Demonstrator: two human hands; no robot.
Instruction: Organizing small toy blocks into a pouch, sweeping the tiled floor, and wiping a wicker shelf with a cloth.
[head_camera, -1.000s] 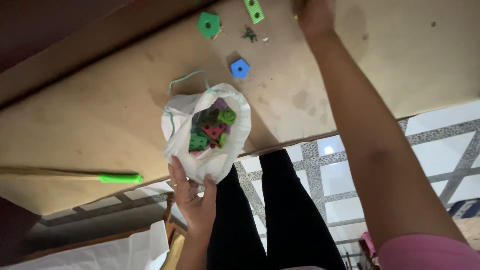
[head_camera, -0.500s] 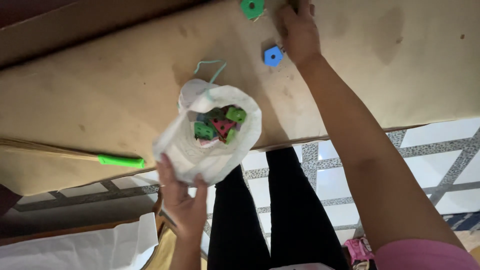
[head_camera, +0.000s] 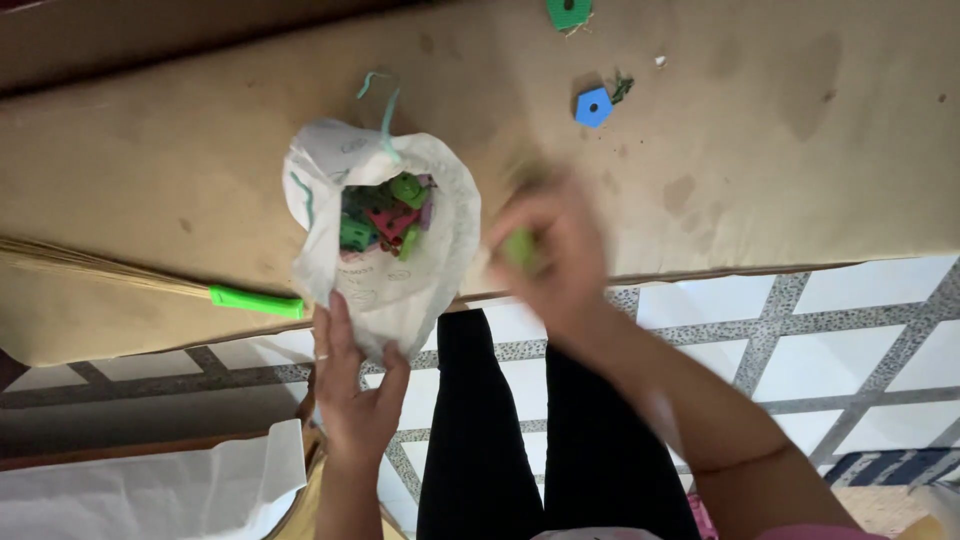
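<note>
A white drawstring bag (head_camera: 415, 280) stands open at the near edge of a brown table (head_camera: 200, 150), with several coloured foam pieces (head_camera: 385, 215) inside. My left hand (head_camera: 355, 385) grips the bag's lower edge. My right hand (head_camera: 550, 250), blurred by motion, is just right of the bag and closed on a small green piece (head_camera: 520, 247). A blue hexagon piece (head_camera: 593, 106) and a green hexagon piece (head_camera: 568, 12) lie farther back on the table.
A broom with a green handle collar (head_camera: 255, 301) lies across the table's left side. A small dark green scrap (head_camera: 622, 88) sits by the blue hexagon. My black-trousered legs (head_camera: 520, 430) stand on a white tiled floor (head_camera: 850, 330). White sheeting (head_camera: 150, 495) lies at lower left.
My right hand has pulled back from the far side of the table to beside the bag, now holding a green piece. The bag has shifted slightly left in view.
</note>
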